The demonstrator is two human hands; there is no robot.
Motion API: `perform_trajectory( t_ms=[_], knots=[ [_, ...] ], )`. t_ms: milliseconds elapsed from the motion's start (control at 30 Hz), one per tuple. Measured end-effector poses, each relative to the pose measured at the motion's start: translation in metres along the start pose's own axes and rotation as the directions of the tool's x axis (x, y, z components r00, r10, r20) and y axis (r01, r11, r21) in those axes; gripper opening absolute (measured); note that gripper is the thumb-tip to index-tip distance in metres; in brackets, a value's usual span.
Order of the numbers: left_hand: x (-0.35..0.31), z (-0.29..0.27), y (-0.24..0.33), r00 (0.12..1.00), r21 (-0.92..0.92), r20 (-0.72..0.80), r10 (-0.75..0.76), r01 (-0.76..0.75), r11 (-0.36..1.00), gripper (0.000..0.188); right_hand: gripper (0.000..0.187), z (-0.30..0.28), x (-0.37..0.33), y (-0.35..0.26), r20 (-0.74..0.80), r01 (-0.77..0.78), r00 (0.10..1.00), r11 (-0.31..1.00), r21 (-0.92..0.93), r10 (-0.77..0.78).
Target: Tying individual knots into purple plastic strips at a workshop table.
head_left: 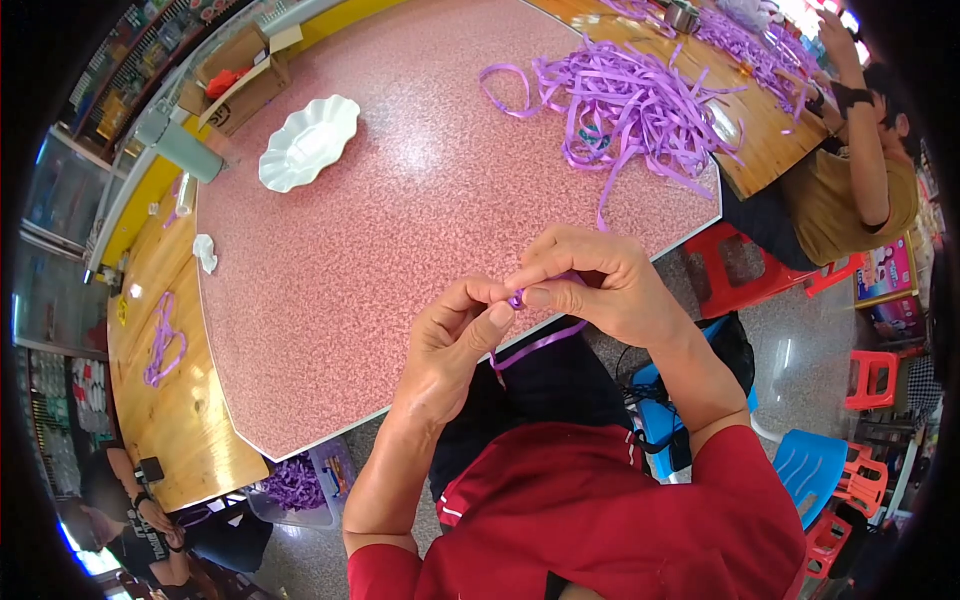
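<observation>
Both my hands meet above the near edge of the pink speckled table [330,330]. Between the fingertips is a purple ribbon [545,343], with a small rolled or knotted bit at the pinch and a loose tail hanging over my lap. My left hand [450,335] pinches it with thumb and index finger. From the other side my right hand [600,285] grips it the same way, its thumb against the small knot. The exact shape of the knot is partly hidden by my fingers. A tangled pile of purple ribbons [640,110] lies at the table's far right.
A white scalloped dish [310,145], a green bottle [180,145] and an open cardboard box [245,85] stand far left. Crumpled tissue [205,252] lies at the left edge. A bin of purple ribbon [305,485] stands below. Other people sit at far right and lower left.
</observation>
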State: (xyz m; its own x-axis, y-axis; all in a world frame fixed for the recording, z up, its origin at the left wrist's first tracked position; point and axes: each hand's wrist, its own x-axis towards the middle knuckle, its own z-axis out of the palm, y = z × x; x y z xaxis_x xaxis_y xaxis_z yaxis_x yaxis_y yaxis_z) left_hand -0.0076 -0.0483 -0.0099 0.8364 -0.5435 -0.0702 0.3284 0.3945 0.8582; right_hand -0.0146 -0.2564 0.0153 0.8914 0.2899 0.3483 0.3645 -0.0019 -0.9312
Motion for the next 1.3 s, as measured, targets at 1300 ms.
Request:
perform_trajectory(
  t_ms=[1300],
  knots=[
    [-0.002, 0.01, 0.0, 0.95, 0.268, -0.048, 0.309, -0.286, 0.92, 0.008, 0.013, 0.005, -0.006, -0.007, -0.006, -0.307, 0.949, 0.924, 0.227, 0.316]
  ],
)
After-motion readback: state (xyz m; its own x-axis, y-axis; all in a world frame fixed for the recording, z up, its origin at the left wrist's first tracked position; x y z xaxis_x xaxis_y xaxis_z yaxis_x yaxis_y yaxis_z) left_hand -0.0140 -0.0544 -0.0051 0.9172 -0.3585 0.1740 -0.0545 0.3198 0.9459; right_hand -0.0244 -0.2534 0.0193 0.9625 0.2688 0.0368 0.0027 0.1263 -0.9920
